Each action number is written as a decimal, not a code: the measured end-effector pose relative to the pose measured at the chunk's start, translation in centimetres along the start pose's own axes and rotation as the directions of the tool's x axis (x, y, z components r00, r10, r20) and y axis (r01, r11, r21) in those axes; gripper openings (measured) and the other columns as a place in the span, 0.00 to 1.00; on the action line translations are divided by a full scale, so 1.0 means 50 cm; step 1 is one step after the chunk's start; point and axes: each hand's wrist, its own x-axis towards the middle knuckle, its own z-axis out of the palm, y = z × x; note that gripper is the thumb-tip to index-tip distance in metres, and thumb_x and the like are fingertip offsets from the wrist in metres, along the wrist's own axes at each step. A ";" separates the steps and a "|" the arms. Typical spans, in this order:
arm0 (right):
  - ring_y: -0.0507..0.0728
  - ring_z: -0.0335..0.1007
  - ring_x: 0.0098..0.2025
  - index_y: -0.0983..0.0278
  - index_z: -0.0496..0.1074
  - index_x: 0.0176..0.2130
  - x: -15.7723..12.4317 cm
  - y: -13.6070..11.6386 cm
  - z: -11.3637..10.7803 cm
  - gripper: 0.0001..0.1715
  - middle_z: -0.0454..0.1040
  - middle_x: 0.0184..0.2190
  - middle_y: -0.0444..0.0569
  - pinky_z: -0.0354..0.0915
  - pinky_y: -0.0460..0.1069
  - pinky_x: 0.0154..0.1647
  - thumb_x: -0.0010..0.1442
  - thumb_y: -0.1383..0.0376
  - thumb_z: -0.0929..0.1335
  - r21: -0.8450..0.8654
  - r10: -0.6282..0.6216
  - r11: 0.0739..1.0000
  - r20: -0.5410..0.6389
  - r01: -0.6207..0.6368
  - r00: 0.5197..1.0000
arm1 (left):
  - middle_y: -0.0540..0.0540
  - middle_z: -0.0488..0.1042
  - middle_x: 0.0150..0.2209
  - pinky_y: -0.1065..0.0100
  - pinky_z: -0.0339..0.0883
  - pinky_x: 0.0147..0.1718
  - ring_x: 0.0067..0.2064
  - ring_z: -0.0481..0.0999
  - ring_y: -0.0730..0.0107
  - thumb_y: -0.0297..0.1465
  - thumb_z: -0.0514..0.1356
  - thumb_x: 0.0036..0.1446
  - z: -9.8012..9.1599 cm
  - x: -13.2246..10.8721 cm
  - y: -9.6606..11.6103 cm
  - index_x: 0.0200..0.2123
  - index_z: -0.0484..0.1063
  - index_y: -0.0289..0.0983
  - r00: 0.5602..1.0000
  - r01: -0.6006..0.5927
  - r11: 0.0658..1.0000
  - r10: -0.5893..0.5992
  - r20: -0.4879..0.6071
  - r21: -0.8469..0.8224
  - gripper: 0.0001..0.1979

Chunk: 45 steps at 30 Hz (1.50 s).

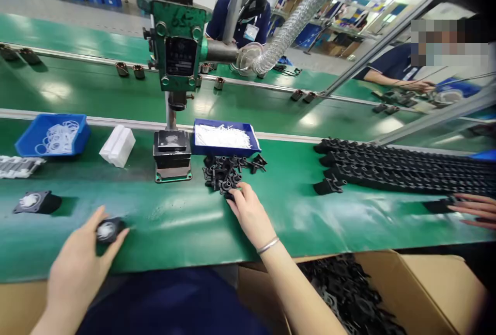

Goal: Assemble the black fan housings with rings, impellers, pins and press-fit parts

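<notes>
My left hand (77,260) is closed around a small black motor-like housing (109,229) with a white insert in its top, at the left front of the green work surface. Another black housing with a white insert (36,202) lies farther left, untouched. My right hand (251,219) reaches to the near edge of a heap of small black plastic parts (220,174). Its thumb and fingers pinch one black plastic part (230,195), mostly hidden by the fingertips. Behind the heap stands a dark blue tray (199,144) of thin white strips.
A green press (178,46) rises over its black base (172,154). Left of it are a white block (118,145) and a blue bin (23,141) of white rings. Rows of black housings (387,164) fill the right, where another person's hand (476,208) touches one. A carton (434,283) sits below.
</notes>
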 end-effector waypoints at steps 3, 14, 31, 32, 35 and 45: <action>0.64 0.70 0.52 0.65 0.71 0.44 -0.013 0.013 0.008 0.10 0.66 0.51 0.62 0.72 0.63 0.51 0.67 0.66 0.62 0.091 0.038 0.995 -0.048 -0.033 0.998 | 0.40 0.78 0.45 0.58 0.73 0.43 0.43 0.79 0.52 0.42 0.65 0.59 0.048 0.022 0.061 0.67 0.54 0.40 0.977 -0.198 0.979 0.193 0.086 0.053 0.38; 0.59 0.70 0.55 0.59 0.76 0.44 -0.072 -0.040 0.055 0.08 0.71 0.49 0.54 0.69 0.57 0.56 0.63 0.62 0.70 0.455 0.041 0.888 0.047 -0.057 0.998 | 0.41 0.77 0.52 0.59 0.76 0.50 0.51 0.79 0.59 0.45 0.60 0.63 0.112 0.061 0.131 0.64 0.55 0.41 0.897 -0.098 0.864 0.291 0.332 -0.494 0.31; 0.58 0.69 0.53 0.61 0.69 0.40 0.048 -0.188 0.013 0.12 0.74 0.42 0.49 0.69 0.56 0.54 0.58 0.66 0.74 0.620 -0.323 0.743 0.000 0.254 0.946 | 0.45 0.77 0.48 0.63 0.77 0.48 0.47 0.81 0.64 0.40 0.65 0.59 0.130 0.037 0.131 0.62 0.56 0.46 0.908 0.094 0.724 0.219 0.357 -0.684 0.31; 0.58 0.69 0.53 0.61 0.69 0.40 0.048 -0.188 0.018 0.12 0.74 0.42 0.49 0.69 0.56 0.54 0.58 0.67 0.74 0.610 -0.333 0.748 0.005 0.261 0.943 | 0.44 0.77 0.48 0.62 0.77 0.48 0.47 0.80 0.63 0.40 0.65 0.60 0.131 0.037 0.130 0.62 0.56 0.46 0.910 0.082 0.730 0.223 0.351 -0.678 0.31; 0.59 0.68 0.53 0.61 0.69 0.40 0.047 -0.186 0.027 0.12 0.74 0.42 0.50 0.69 0.57 0.54 0.59 0.66 0.74 0.581 -0.337 0.771 0.028 0.259 0.941 | 0.43 0.76 0.49 0.61 0.76 0.49 0.48 0.80 0.62 0.41 0.64 0.60 0.134 0.034 0.129 0.62 0.57 0.46 0.910 0.070 0.740 0.228 0.348 -0.669 0.30; 0.58 0.69 0.52 0.60 0.68 0.42 0.036 -0.184 0.045 0.12 0.74 0.40 0.49 0.68 0.58 0.56 0.59 0.64 0.73 0.603 -0.307 0.770 0.065 0.208 0.950 | 0.44 0.73 0.54 0.60 0.74 0.52 0.52 0.77 0.63 0.33 0.66 0.59 0.120 0.044 0.130 0.62 0.58 0.46 0.875 0.099 0.717 0.268 0.404 -0.690 0.30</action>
